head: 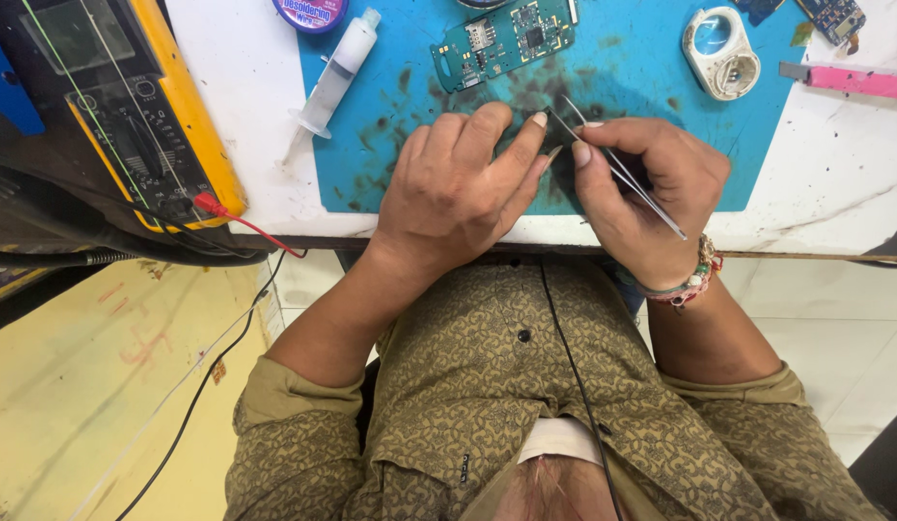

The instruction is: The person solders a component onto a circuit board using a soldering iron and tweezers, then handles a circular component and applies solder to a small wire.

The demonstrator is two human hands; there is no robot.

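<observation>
My right hand (651, 188) grips thin metal tweezers (617, 169) whose tips point up and left over a stained blue work mat (622, 72). My left hand (458, 188) rests on the mat beside it, fingers curled, with the fingertips meeting the tweezer tips; whatever small part sits between them is hidden. A green circuit board (506, 39) lies on the mat just beyond both hands.
A clear syringe (334, 77) lies at the mat's left edge. A yellow and black meter (130, 116) with a red lead (246, 224) stands at the left. A white round casing (720, 53), a pink-handled tool (854, 81) and another small board (834, 17) lie at the right.
</observation>
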